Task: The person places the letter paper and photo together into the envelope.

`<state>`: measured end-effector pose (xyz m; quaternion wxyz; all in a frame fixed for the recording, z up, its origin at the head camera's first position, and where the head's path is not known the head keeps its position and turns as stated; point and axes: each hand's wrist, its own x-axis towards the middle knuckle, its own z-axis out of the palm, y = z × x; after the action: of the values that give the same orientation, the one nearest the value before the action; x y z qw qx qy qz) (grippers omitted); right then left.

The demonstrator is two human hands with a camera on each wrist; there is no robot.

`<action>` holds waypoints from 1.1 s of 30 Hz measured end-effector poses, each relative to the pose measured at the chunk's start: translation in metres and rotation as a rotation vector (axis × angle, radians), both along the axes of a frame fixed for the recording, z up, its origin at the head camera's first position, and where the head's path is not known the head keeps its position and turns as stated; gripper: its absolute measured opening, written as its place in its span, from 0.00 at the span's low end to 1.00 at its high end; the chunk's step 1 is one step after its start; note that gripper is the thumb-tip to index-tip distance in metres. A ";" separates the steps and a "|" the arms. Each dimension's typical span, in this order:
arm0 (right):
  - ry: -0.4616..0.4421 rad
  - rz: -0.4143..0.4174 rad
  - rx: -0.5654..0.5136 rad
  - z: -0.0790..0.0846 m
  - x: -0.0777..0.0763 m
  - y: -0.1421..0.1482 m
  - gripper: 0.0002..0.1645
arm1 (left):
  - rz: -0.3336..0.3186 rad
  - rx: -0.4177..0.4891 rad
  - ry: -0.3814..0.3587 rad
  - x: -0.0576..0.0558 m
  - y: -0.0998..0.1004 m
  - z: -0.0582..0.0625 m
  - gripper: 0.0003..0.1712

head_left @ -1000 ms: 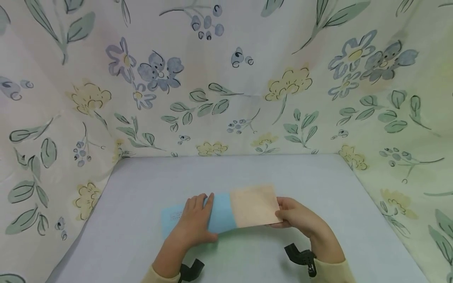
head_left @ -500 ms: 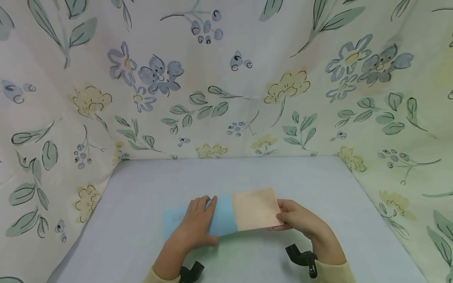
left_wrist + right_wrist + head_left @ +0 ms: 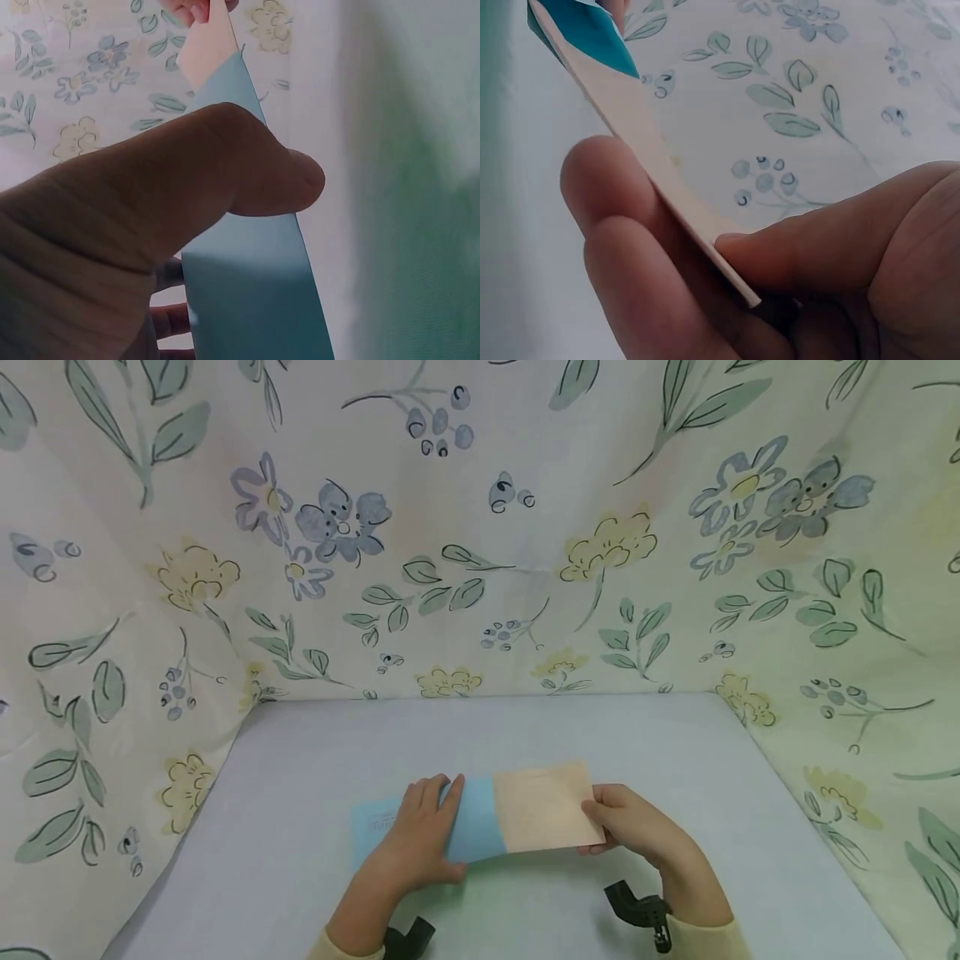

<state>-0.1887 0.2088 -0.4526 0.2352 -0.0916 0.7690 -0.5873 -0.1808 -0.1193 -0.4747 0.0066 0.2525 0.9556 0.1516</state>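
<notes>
A long, thin paper booklet (image 3: pixel 547 810), blue on the left and cream on the right, is held lengthwise between both hands. Small print shows near its left end. My left hand (image 3: pixel 420 839) lies across the blue part and grips it from edge to edge. In the left wrist view the thumb (image 3: pixel 277 184) crosses the blue face (image 3: pixel 247 277), and other fingers show past the opposite edge. My right hand (image 3: pixel 641 827) pinches the cream end at its outer edge. The right wrist view shows the thumb on one face and fingers behind the cream strip (image 3: pixel 615 94).
Beneath the hands spreads a white tabletop (image 3: pixel 300 752). A flower-printed cloth (image 3: pixel 480 543) stands behind it and along both sides. Black wrist mounts (image 3: pixel 637 906) sit by the pale yellow sleeves (image 3: pixel 708 939).
The right thumb has shifted slightly up along the cream end. The booklet has edged a little to the right, while the left hand keeps the same grip. The head view has tilted slightly.
</notes>
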 end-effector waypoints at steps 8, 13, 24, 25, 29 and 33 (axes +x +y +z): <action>0.061 0.089 -0.001 0.003 0.001 0.004 0.22 | 0.021 0.002 -0.014 0.001 0.001 0.000 0.68; 0.073 0.117 -0.008 0.003 0.000 0.007 0.21 | 0.025 0.011 -0.045 0.001 0.001 0.000 0.68; 0.002 0.132 0.014 -0.002 -0.001 0.016 0.16 | -0.003 0.006 -0.099 0.001 0.004 -0.005 0.70; 0.002 0.132 0.022 -0.003 -0.001 0.017 0.16 | -0.004 0.007 -0.104 0.001 0.004 -0.005 0.70; 0.014 0.128 0.058 -0.002 0.001 0.023 0.14 | 0.000 0.000 -0.125 0.002 0.007 -0.005 0.70; 0.021 0.133 0.067 0.000 0.002 0.026 0.13 | -0.005 0.000 -0.131 0.004 0.008 -0.001 0.69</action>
<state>-0.1868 0.2353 -0.4531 0.2685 -0.1403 0.7830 -0.5433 -0.1770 -0.1114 -0.4757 0.0697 0.2445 0.9525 0.1679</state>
